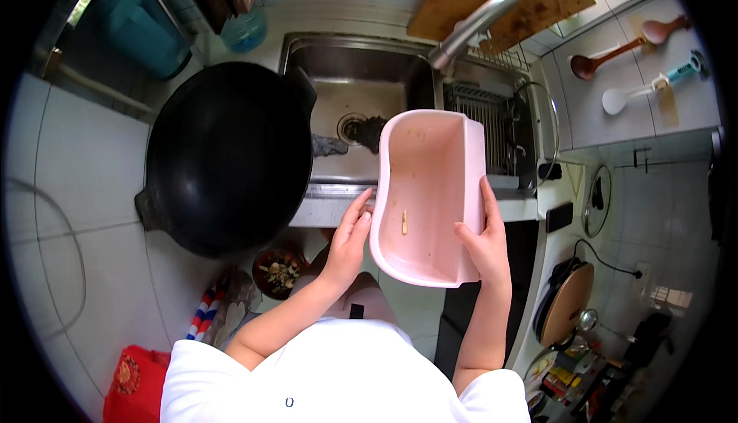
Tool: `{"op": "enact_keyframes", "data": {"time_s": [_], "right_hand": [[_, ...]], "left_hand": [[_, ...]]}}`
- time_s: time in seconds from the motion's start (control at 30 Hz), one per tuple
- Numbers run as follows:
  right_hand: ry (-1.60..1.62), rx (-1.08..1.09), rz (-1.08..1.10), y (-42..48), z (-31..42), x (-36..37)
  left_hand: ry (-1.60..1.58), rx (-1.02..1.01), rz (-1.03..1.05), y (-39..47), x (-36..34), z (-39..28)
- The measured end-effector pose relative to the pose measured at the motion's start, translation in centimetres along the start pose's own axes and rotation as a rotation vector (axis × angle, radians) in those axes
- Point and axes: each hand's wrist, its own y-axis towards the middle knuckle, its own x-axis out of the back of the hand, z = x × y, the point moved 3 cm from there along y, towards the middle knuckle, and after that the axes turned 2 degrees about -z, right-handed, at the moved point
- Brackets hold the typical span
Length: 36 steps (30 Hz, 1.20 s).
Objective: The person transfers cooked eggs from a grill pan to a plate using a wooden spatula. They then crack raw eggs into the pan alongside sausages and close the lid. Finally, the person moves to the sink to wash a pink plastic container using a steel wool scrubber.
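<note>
A pink plastic bin (429, 192) is held tilted before me, its open side facing up toward me. My right hand (490, 244) grips its straight right wall, with the thumb over the rim and the fingers along the outside. Inside the bin lies a small pale yellowish scrap (405, 222), and a few stains mark the walls. My left hand (346, 241) is at the bin's curved left edge, fingers toward it; whether it bears any weight cannot be told. Behind the bin is a steel sink (360, 91), with a dark clump (369, 133) by its drain and a grey cloth-like piece (330, 146).
A large black wok (228, 158) stands to the left, overlapping the sink's edge. The faucet (475, 28) reaches over the sink's right part, near a dish rack (481, 129). Low between wok and legs, a bowl (279, 273) holds food scraps. A phone (559, 217) lies on the right counter.
</note>
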Motion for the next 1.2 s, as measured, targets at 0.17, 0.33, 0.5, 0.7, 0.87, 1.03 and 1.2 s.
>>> {"op": "enact_keyframes", "data": {"time_s": [0.17, 0.33, 0.5, 0.7, 0.87, 1.03, 1.2], "right_hand": [[-0.089, -0.048, -0.013, 5.2, -0.8, 0.6], [-0.114, -0.11, -0.041, 8.2, 0.2, 2.4], [-0.13, -0.129, 0.037, 10.6, -0.2, 2.9], [-0.12, -0.138, 0.142, 12.9, -0.2, 2.4], [-0.056, -0.152, 0.207, 14.5, -2.1, 2.4], [-0.08, -0.117, 0.27, 16.2, -3.1, 1.9], [-0.016, -0.13, 0.252, 18.0, -3.3, 0.5]], "left_hand": [[-0.001, -0.014, -0.084, 7.8, -0.6, -1.1], [-0.198, 0.265, -0.474, 16.9, 1.7, 6.8], [-0.155, 0.401, -0.47, 23.0, 2.3, 11.7], [0.22, 0.449, -0.206, 31.7, 7.9, 25.3], [0.647, 0.399, -0.542, 34.5, 8.9, 31.3], [1.031, 0.342, -0.364, 33.7, 14.0, 34.6], [0.819, 0.222, -0.362, 32.5, 12.9, 25.1]]}}
